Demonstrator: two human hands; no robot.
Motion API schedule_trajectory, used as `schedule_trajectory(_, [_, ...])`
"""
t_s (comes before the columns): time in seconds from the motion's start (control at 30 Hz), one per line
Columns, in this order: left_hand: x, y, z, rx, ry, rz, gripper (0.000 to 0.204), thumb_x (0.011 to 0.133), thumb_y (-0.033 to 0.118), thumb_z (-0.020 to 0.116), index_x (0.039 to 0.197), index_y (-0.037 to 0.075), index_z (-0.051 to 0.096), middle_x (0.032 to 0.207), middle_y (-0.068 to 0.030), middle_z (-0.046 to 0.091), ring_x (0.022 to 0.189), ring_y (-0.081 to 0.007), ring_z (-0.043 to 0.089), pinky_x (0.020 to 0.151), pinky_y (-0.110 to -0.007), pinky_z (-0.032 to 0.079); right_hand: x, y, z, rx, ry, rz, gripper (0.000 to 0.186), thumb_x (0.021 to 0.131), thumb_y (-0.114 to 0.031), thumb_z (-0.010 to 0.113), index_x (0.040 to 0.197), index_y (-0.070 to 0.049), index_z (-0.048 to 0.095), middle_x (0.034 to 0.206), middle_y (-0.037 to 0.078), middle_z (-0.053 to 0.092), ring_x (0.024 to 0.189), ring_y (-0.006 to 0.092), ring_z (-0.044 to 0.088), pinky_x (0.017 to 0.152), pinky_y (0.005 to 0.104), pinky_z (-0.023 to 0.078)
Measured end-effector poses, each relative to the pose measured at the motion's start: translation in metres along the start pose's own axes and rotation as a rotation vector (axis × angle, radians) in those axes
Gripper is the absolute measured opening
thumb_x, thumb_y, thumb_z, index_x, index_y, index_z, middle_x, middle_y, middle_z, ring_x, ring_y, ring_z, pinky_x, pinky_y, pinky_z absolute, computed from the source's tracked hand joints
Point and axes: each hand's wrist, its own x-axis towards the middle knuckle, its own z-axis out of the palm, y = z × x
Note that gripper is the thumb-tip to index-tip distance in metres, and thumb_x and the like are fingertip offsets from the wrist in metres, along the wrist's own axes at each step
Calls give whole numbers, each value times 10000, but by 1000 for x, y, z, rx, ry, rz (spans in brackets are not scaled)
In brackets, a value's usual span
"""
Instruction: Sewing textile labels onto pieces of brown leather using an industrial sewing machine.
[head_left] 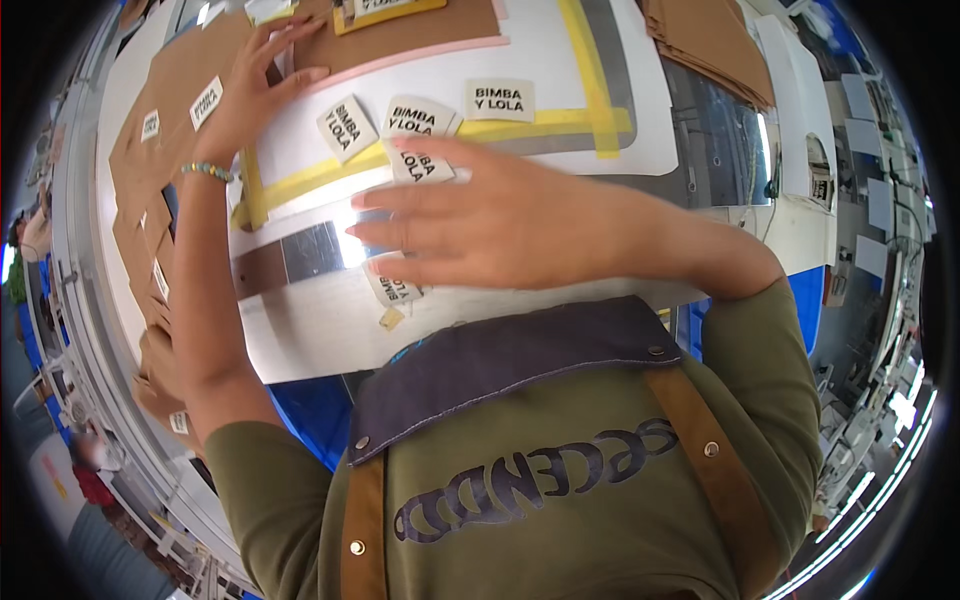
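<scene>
Labels (500,100), small white cards with dark print, lie loose on a white board (650,145) in the middle of the table (300,345), just below a brown sheet (430,38). They sit at different angles, and some overlap, so they look dropped within easy reach rather than set in line. One more label (396,283) lies nearer the body, partly covered by the right hand (470,215).

That hand is blurred, palm down, its fingers stretched out and parted over the cards. It does not appear to grip anything; whether it touches the labels beneath, I cannot tell.

The left hand (278,72) is spread wide with its fingertips on the brown sheet's left end, grasping nothing, probably to steady it. A pink strip (420,62) runs along the sheet's lower edge. Yellow tape (590,70) borders the board, perhaps as a guide or to fasten it down. Other brown sheets (710,50) are stacked at the right, seemingly aside to leave working room.
</scene>
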Motion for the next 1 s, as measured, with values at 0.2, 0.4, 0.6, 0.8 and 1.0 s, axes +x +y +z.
schedule_trajectory(0.2, [-5, 69, -21, -79, -51, -92, 642, 905, 196, 875, 1511, 117, 677, 1505, -143, 563, 1412, -348, 514, 1220, -464, 409, 1, -26, 54, -33, 33, -125, 347, 986, -209, 664, 1325, -149, 704, 1509, 43, 661, 1421, 225, 607, 1279, 593, 408])
schedule_trajectory(0.4, [-1, 109, -2, 25, 0, -15, 562, 890, 161, 866, 1429, 71, 731, 1417, -165, 608, 1385, -360, 523, 1187, -439, 439, 7, -29, 47, -121, -15, -239, 154, 856, -145, 724, 899, -9, 782, 1075, 125, 775, 1157, 261, 725, 1233, 576, 477])
schedule_trajectory(0.6, [-2, 103, 10, 32, 145, -14, 328, 895, 83, 825, 1218, 27, 806, 1226, -150, 674, 1203, -350, 615, 1039, -451, 518, -6, -24, 24, -57, 247, -108, 142, 859, -140, 731, 938, -28, 770, 1065, 116, 777, 1141, 264, 727, 1196, 547, 506])
schedule_trajectory(0.8, [-1, 102, 17, -32, 181, -61, 169, 928, 40, 767, 1086, 15, 821, 1106, -154, 707, 1087, -334, 675, 934, -419, 556, 8, -34, 63, 9, 223, -155, 154, 872, -172, 728, 940, -45, 781, 1048, 82, 778, 1148, 268, 719, 1205, 529, 489])
schedule_trajectory(1.0, [-25, 61, 20, 301, 227, -45, 212, 1034, 149, 675, 1229, 128, 755, 1291, -41, 725, 1051, -318, 748, 906, -420, 609, 35, -37, 51, -45, -86, -224, 162, 883, -146, 722, 984, -35, 783, 977, 74, 748, 1081, 236, 726, 1214, 529, 482])
